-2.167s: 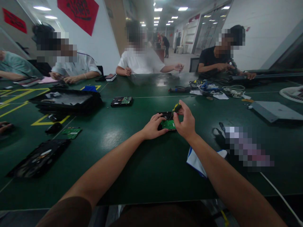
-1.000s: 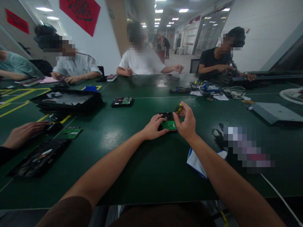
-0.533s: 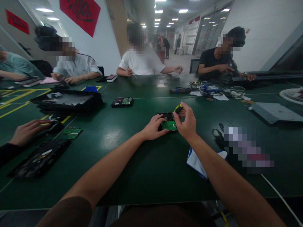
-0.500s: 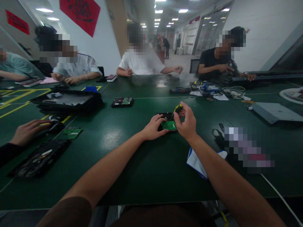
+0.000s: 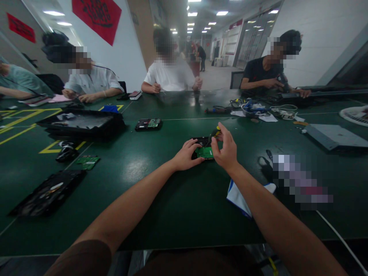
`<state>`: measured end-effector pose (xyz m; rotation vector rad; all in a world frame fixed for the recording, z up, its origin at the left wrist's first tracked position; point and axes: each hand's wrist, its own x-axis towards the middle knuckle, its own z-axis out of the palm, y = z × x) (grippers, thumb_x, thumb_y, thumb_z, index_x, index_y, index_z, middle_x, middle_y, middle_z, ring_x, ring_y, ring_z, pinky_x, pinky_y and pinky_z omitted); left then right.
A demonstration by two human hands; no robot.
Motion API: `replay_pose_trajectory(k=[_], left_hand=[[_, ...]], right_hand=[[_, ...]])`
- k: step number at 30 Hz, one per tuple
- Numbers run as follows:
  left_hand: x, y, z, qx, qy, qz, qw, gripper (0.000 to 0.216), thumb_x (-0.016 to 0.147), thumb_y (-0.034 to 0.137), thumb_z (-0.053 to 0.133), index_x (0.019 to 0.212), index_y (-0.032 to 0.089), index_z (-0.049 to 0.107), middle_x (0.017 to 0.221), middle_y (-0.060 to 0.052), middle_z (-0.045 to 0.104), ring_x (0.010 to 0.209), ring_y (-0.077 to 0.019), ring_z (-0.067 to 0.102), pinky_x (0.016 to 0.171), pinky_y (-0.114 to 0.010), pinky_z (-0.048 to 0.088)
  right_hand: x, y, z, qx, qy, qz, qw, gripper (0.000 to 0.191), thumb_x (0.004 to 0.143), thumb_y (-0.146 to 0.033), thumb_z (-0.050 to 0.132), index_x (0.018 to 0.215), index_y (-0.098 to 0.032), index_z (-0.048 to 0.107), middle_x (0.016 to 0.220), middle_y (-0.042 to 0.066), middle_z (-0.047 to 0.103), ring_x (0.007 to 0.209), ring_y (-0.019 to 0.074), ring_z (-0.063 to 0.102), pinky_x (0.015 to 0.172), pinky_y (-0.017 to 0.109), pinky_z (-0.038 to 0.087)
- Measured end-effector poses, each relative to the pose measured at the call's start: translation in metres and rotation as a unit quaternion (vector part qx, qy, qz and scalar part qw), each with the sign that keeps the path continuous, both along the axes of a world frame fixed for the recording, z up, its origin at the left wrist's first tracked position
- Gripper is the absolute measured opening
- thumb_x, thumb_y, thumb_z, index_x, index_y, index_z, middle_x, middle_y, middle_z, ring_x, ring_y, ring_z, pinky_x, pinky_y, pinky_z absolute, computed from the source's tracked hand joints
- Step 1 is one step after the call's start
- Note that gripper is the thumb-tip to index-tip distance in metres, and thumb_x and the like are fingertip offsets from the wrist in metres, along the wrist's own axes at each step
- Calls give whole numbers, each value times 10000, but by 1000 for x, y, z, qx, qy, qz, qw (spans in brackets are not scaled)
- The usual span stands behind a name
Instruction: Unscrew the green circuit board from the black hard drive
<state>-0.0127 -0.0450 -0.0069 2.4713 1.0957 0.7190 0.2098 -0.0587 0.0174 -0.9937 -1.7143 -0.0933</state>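
Observation:
A hard drive lies flat on the table with its green circuit board facing up. My left hand grips its left side, thumb along the near edge and fingers over the far part. In my right hand is a screwdriver with a black and yellow handle, pinched between thumb and fingers above the drive's right side. The screwdriver's tip is too small and dark to make out. Beneath my right forearm lies a white cloth with blue edging.
A second hard drive sits farther left. Black trays, a loose green board and a black panel lie leftward. On the right are a tangle of cables and a grey metal case. Several people sit opposite.
The screwdriver handle has turned and tilted slightly in my right hand; my left hand stays put. A co-worker's hand at the left has left the view, and one person opposite has drawn a hand in.

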Motion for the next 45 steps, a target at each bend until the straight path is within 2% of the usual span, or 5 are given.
replay_pose_trajectory(k=[7,12,28,34,45], left_hand=[[0,0,0,-3,-4,-1,1000,626,897,523,749,1428,240,573,1668,-144,404,1606,-393,263,1294,-644,276],[1,0,0,0,-6,-1,1000,622,898,520,753,1423,237,577,1653,-149,425,1599,-386,277,1296,-640,272],[0,0,0,1,-2,-4,1000,637,901,552,738,1427,233,572,1661,-153,413,1604,-395,264,1294,-638,281],[0,0,0,-3,-3,-3,1000,638,898,560,739,1424,238,576,1661,-151,413,1607,-395,259,1294,-637,282],[-1,2,-2,1,1,-5,1000,635,899,545,742,1427,238,569,1657,-150,417,1604,-399,263,1291,-647,280]], right_hand=[[0,2,-2,-1,15,-6,1000,622,1001,-382,607,1581,-294,398,1378,140,620,1027,267,703,815,464,691],[-1,2,-1,-7,17,-7,1000,610,1030,-349,540,1610,-288,357,1408,141,624,1019,257,722,920,493,669],[0,3,-1,14,15,-17,1000,615,1004,-358,615,1577,-308,400,1335,129,634,972,260,710,853,499,682],[-1,2,-2,3,22,8,1000,633,1015,-289,563,1607,-290,338,1461,141,613,1042,256,739,941,490,665],[0,6,-4,-1,17,-5,1000,658,986,-363,642,1585,-312,374,1386,123,634,988,259,710,871,498,674]])
